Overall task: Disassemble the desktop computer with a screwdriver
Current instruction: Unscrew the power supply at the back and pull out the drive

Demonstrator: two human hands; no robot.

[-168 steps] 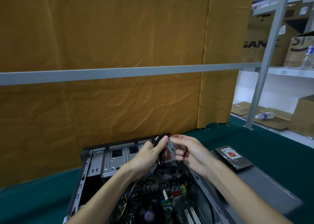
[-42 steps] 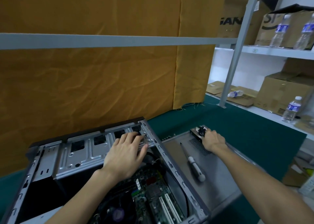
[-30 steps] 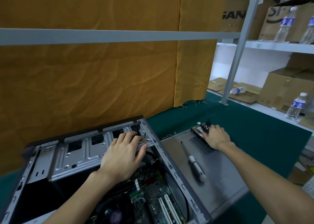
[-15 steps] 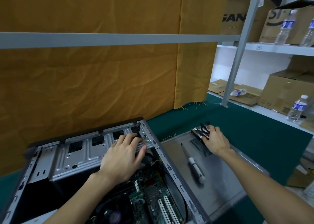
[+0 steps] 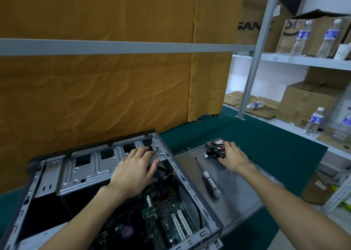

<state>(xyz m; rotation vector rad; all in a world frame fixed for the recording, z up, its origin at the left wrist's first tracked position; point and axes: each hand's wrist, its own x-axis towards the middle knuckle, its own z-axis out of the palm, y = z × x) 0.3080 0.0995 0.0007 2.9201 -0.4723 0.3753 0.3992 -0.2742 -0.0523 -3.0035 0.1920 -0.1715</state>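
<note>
Fingers of your left hand (image 5: 134, 172) lie nearly straight and spread on the metal drive bay (image 5: 91, 166) of the open desktop computer (image 5: 106, 196), which sits on the green table (image 5: 266, 141). Your right hand (image 5: 232, 157), at 3 o'clock from the left, rests with loosely bent fingers on a bundle of cables (image 5: 215, 149) lying on the hard drive (image 5: 218, 142); you cannot tell whether it grips them. One screwdriver (image 5: 208, 177) lies on the single detached side panel (image 5: 239, 191), at 7 o'clock from the right hand. Five water bottles show on the shelves (image 5: 303, 61). Compared with half a second ago, the right hand has settled lower over the bundle; the left is unmoved
</note>
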